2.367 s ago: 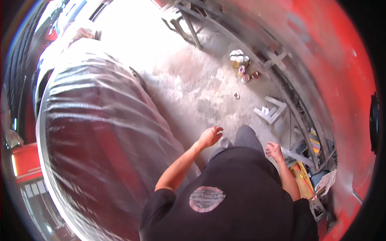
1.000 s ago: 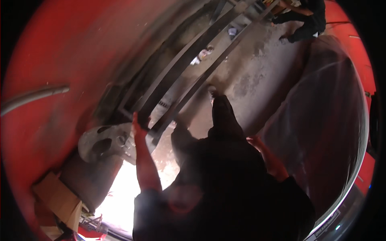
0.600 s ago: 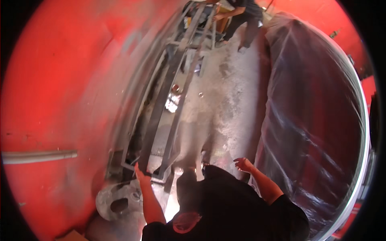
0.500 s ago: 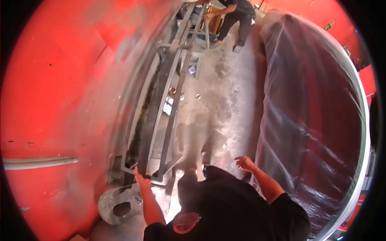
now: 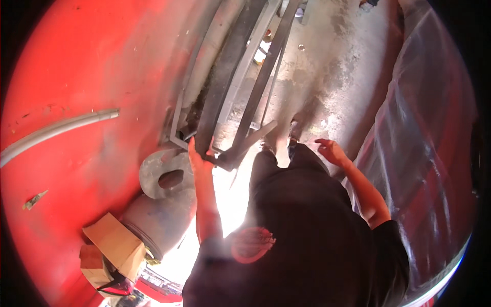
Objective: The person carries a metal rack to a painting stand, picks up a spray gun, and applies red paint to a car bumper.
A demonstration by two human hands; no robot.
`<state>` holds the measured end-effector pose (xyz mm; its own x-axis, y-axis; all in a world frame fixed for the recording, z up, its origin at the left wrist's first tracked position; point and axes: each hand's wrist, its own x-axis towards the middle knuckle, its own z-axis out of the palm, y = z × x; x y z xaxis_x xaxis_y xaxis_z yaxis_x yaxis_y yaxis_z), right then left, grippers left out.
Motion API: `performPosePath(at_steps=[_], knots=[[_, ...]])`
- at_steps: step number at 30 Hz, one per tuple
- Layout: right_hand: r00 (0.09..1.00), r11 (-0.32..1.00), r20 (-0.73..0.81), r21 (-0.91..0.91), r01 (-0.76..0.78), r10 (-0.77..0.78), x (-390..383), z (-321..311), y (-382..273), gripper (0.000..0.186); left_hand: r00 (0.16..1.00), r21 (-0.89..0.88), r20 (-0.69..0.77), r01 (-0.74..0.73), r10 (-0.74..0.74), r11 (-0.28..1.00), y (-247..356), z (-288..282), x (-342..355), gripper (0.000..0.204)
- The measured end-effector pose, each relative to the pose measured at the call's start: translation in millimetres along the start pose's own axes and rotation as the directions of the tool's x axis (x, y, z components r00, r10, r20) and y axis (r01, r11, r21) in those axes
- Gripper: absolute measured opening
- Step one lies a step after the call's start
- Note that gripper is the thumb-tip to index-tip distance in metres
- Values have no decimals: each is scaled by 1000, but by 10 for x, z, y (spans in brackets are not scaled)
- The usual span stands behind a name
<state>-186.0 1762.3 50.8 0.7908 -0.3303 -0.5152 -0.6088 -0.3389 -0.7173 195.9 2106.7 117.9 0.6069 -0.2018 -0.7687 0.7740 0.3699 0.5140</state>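
My left hand (image 5: 201,157) is wrapped around the near end of a dark metal bar (image 5: 221,97), thumb on one side and fingers on the other. This bar lies lengthwise among the rails of a long grey metal frame (image 5: 263,71), whose near corner is just right of the hand. Away from the frame, my right hand (image 5: 332,152) hangs in the air at my right side, holding nothing, its fingers loosely bent and apart.
By the red wall (image 5: 66,77) at left stand a grey metal plate with an oval hole (image 5: 148,174), a drum (image 5: 158,217) and an opened cardboard box (image 5: 120,240). Clear plastic sheeting (image 5: 424,138) hangs along the right. Another person's foot (image 5: 367,5) shows at the far edge.
The view has tipped nearer to me, so most of the other person is out of sight and the box has come into view. My left hand has closed around the bar's end.
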Motion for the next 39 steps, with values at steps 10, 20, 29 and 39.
performPosePath(at_steps=[10,20,29,39], knots=[[690,718,-226,-71,692,-687,420,1427,-1736,84,957,-56,288,20,-3,998,382,871,-1473,37],[554,750,-602,-119,650,-575,-529,250,-2944,55,547,-92,827,-98,131,991,761,1700,-2876,53],[450,696,-760,-4,718,-469,-1267,-1425,-3290,42,46,-75,940,-938,338,338,973,2377,-2794,53],[487,633,-763,133,762,-426,-1303,-3044,-3009,38,192,96,886,-966,421,239,-14,4363,-1654,45]])
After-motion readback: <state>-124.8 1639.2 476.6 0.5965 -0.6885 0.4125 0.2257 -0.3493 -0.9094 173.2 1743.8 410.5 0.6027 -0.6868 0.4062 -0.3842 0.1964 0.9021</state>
